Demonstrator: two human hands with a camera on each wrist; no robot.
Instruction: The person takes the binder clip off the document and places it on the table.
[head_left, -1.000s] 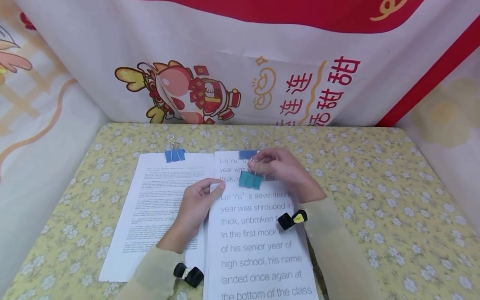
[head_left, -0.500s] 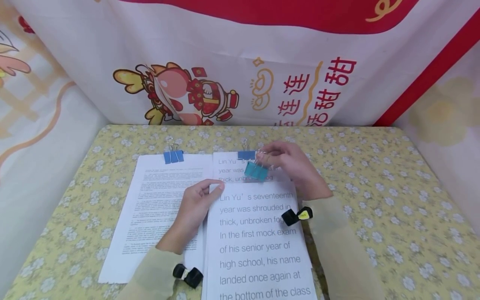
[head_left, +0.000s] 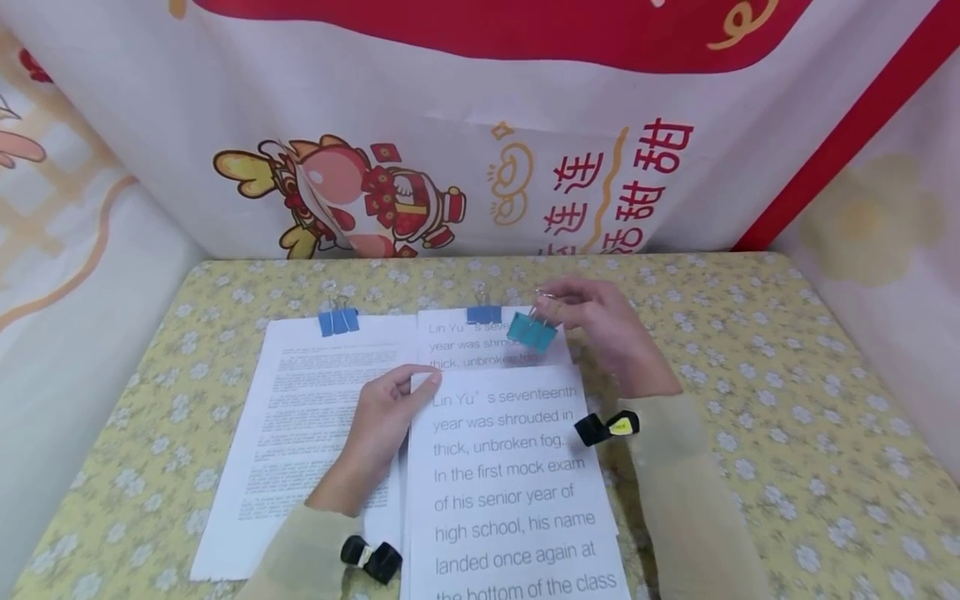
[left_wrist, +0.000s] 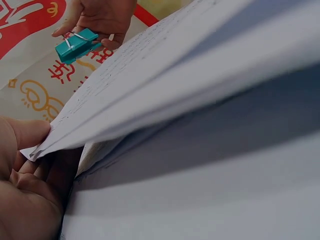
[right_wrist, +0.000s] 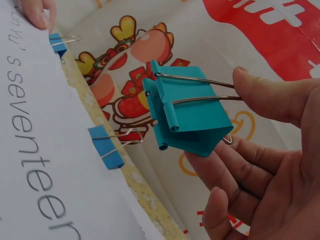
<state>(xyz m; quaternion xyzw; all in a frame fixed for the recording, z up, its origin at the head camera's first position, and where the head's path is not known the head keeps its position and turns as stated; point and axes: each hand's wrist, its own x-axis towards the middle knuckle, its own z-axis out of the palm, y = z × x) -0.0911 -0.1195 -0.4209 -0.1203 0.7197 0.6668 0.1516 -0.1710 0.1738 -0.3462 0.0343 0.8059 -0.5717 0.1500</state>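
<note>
My right hand (head_left: 611, 333) holds a teal binder clip (head_left: 532, 332) by its wire handles, thumb on one side and fingers on the other. In the right wrist view, nothing sits between the clip's (right_wrist: 192, 102) jaws, which look nearly together. My left hand (head_left: 386, 412) pinches the top left corner of a stack of large-print sheets (head_left: 517, 483); the left wrist view shows the thumb on top and fingers beneath, the sheets (left_wrist: 150, 95) raised and bowed. Beneath this stack, another large-print stack (head_left: 450, 348) shows its top lines, with a blue binder clip (head_left: 483, 314) on its far edge.
To the left lies a small-print stack (head_left: 300, 417) with its own blue binder clip (head_left: 338, 322) at the top. A yellow floral cloth (head_left: 780, 450) covers the table. Behind it hangs a white and red printed curtain (head_left: 420, 83). Each wrist wears a black strap device (head_left: 371, 558).
My right hand has drawn the teal binder clip away from the top edge of the upper sheets, to the right and farther back. The left hand keeps its pinch on the corner.
</note>
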